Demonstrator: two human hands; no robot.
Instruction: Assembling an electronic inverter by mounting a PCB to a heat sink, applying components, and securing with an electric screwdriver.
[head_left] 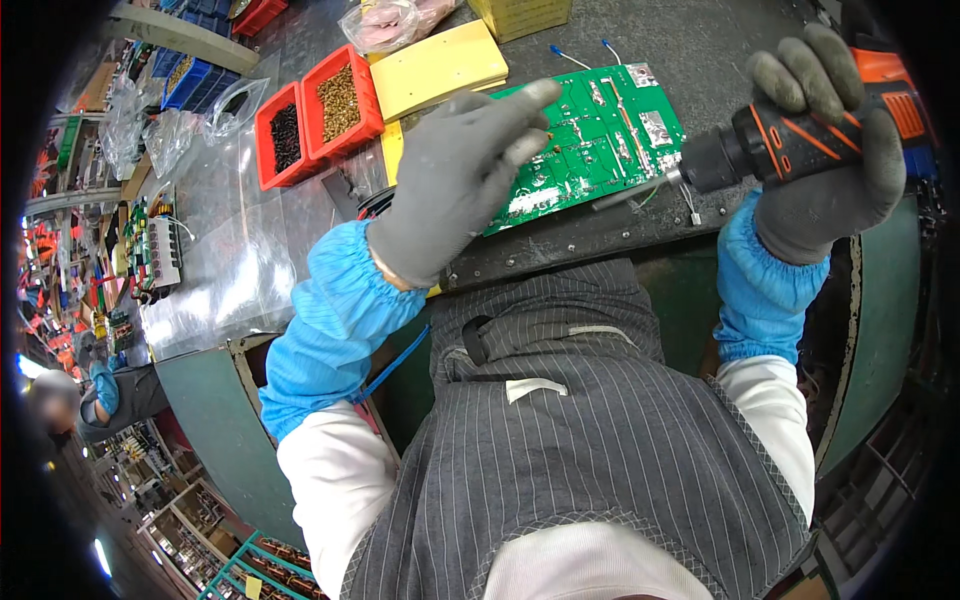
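In front of me a green circuit board [568, 190] with silvery solder patches lies on the dark bench, tilted slightly. My left hand [455, 165], in a grey glove, rests over the board's left end with its fingers stretched out and apart. What lies under its palm is hidden. My right hand [825, 150], gloved too, is closed around a black and orange cordless drill [745, 150]. Its long bit [636, 192] points left across the board's near right edge; I cannot tell whether it touches.
Left of the board stand two red bins, one of black screws [287, 138], one of brass-coloured screws [342, 105]. Behind are a yellow pad [440, 75], a plastic bag [385, 22] and a yellow box [522, 15]. Clear sheeting [225, 245] covers the bench's left. A person [115, 395] is at far left.
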